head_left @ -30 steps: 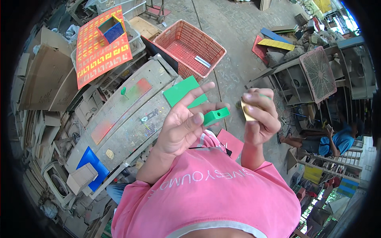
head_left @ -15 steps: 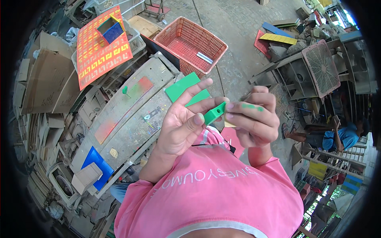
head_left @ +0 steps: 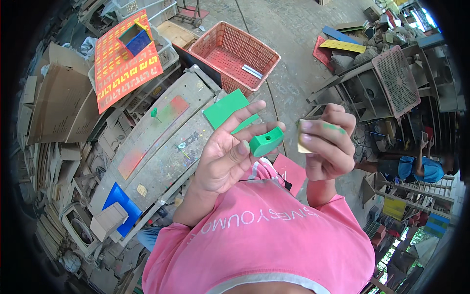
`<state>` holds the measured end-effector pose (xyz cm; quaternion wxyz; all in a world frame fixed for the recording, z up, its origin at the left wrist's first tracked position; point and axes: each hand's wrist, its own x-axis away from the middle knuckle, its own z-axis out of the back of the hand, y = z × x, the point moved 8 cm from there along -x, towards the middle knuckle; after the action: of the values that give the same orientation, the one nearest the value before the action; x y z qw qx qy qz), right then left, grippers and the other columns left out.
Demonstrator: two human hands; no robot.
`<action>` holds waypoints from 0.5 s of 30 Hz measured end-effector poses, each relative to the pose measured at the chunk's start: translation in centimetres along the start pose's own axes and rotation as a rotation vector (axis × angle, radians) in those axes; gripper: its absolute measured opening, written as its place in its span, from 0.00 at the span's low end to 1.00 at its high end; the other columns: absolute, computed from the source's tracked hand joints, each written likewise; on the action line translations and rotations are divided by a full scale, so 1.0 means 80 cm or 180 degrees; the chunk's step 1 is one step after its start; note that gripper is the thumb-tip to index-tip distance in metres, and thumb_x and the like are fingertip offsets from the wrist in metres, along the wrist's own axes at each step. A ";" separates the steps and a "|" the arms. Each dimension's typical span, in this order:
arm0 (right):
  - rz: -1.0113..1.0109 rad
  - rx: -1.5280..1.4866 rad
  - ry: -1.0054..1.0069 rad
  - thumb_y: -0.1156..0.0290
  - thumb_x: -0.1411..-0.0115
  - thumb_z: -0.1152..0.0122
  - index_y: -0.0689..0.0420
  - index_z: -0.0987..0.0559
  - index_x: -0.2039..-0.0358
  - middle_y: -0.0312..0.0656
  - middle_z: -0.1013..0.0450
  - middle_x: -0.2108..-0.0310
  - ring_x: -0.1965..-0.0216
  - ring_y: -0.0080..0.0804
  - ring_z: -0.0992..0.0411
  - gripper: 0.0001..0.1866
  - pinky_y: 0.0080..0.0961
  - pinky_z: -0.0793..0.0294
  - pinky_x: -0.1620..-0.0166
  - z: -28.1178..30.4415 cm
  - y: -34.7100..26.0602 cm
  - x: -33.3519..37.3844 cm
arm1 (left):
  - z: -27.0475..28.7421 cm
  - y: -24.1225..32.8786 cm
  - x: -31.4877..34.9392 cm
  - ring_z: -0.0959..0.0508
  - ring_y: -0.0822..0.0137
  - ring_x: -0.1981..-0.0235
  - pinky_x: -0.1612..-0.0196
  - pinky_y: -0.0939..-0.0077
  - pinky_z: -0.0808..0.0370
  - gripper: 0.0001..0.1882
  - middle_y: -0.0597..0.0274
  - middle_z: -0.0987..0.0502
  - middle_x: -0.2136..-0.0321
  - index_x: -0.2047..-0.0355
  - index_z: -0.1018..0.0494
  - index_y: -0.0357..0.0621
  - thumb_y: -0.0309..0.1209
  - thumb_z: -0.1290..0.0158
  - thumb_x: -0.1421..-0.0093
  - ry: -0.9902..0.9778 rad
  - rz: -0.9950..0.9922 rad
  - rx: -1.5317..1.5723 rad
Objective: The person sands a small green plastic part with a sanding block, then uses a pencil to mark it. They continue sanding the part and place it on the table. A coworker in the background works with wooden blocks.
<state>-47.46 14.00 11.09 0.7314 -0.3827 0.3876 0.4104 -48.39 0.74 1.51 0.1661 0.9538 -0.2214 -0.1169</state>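
Observation:
Between the thumb and fingers of my left hand is a small green block. It has a round hole in its upper face and a curved, hollowed shape. My right hand is a short way to the right, apart from the block. Its fingers pinch a small tan, flat-edged pad, mostly hidden by the fingers, whose kind I cannot make out. Green smears mark one finger of that hand. Beyond the left hand, a flat green sheet lies on the bench.
A paint-stained bench runs along my left, bearing a blue panel at its near end. Past it stands a red plastic crate. An orange patterned board rests on baskets. Far right, a person in blue is beside shelves.
My right hand has drawn away to the right with the tan pad, off the green block. The block has turned, showing more of its side. The person in blue has shifted slightly.

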 end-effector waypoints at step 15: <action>-0.0846 -0.0176 0.0541 0.78 0.55 0.40 0.61 0.20 0.65 0.47 0.24 0.62 0.67 0.36 0.32 0.13 0.30 0.36 0.61 -0.026 0.002 0.047 | -0.005 -0.007 -0.010 0.36 0.56 0.41 0.40 0.61 0.36 0.31 0.42 0.41 0.43 0.38 0.55 0.38 0.29 0.53 0.37 0.0018 -0.0277 0.0368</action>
<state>-46.78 13.42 6.86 0.7330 -0.4838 0.3826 0.2867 -48.76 1.65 1.78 0.1061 0.9709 -0.1856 -0.1083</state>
